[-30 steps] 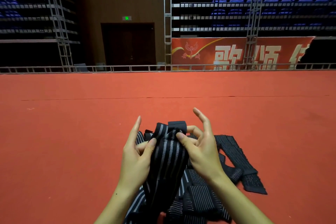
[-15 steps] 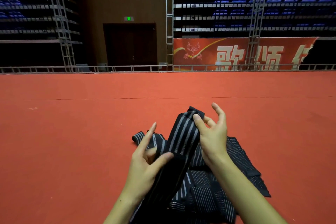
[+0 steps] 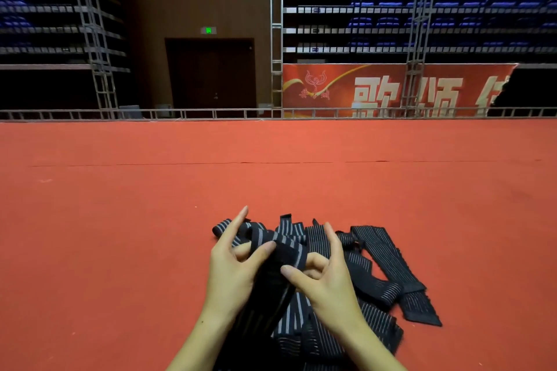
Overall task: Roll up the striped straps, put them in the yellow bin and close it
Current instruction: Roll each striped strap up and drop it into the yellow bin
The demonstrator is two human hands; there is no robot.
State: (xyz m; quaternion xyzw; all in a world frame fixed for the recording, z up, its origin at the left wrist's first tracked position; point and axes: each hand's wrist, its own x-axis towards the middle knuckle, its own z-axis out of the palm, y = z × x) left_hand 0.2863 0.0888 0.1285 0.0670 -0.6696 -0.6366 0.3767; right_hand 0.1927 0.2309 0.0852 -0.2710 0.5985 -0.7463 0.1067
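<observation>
Compared with half a second earlier, both hands have dropped low over the pile of striped straps [image 3: 376, 274] on the red floor [image 3: 120, 250], left hand [image 3: 232, 268] and right hand [image 3: 325, 280] each pinching one strap [image 3: 286, 253], apparently starting its roll; no yellow bin is visible.

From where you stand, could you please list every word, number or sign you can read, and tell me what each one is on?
"歌颂": large pale characters on the red banner behind the railing; a third character is cut off by the banner's torn edge.
Small script under the banner's emblem: too blurred to read.
Green exit sign above the dark door: lit, symbol too small to read.
Striped straps: no text visible.
</observation>
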